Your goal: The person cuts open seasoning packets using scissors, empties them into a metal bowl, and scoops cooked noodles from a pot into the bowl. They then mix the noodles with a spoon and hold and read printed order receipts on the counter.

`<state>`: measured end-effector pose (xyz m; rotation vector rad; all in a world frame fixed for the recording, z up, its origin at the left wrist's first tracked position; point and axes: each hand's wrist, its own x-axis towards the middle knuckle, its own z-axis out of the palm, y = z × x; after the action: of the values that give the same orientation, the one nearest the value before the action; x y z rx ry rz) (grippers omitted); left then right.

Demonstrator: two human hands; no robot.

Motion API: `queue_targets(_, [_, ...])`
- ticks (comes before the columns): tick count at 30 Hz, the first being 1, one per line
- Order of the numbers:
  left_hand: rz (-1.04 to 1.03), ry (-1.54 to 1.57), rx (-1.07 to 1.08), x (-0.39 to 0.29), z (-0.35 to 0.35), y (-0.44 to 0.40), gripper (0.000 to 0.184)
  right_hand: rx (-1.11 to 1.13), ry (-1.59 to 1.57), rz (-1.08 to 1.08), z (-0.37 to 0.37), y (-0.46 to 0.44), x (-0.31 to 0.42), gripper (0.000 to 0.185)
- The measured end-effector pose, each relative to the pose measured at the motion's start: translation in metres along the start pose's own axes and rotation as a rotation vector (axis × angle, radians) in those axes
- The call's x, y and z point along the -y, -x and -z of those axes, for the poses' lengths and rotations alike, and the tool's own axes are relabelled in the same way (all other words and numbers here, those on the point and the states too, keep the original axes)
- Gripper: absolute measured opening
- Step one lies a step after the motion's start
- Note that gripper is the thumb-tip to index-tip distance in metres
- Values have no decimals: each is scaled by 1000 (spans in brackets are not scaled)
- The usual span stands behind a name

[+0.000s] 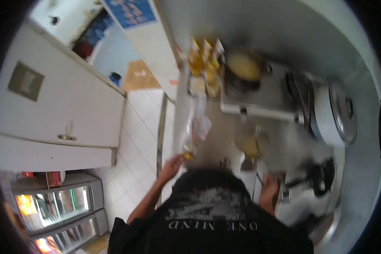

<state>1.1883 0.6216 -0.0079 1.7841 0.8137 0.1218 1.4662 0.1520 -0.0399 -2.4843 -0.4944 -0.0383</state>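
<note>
My left hand (172, 166) is at the counter's left edge, its fingers closed against the near end of a small clear jar (189, 149) with something yellow in it. My right hand (271, 186) is closed at the counter's front, and a thin dark handle (260, 178) sticks out of it; the far end of that tool is blurred. Between the hands, further in, stands a see-through container (250, 146) with yellowish contents. A crumpled whitish plastic bag (201, 125) lies beyond the jar.
A pan (244, 67) with pale yellow contents sits on the stove (262, 99). Several yellow bottles (196, 61) stand left of it. To the right is a large lidded white pot (332, 114). A white door (67, 97) and lit display fridges (63, 207) are at left.
</note>
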Motion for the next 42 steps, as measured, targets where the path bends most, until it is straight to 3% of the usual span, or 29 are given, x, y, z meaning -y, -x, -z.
queue_targets(2, [19, -7, 14, -52, 9, 9, 33, 21, 276, 119, -4, 3, -20, 20])
queue_targets(4, [-13, 33, 21, -60, 9, 14, 33, 11, 300, 106, 17, -10, 33, 27])
queue_targets(12, [111, 28, 73, -45, -4, 23, 36, 69, 200, 14, 24, -14, 39, 34])
queue_targets(19, [102, 55, 74, -47, -6, 22, 36, -10, 195, 119, 13, -9, 22, 31])
queue_targets(25, [113, 58, 71, -42, -2, 24, 35, 8, 234, 74, 13, -11, 24, 31])
queue_targets(28, [119, 58, 72, -42, -1, 24, 35, 52, 171, -60, 15, -10, 29, 29])
queue_targets(42, [63, 137, 73, -26, 18, -1, 35, -77, 256, 14, 14, -33, 71, 29])
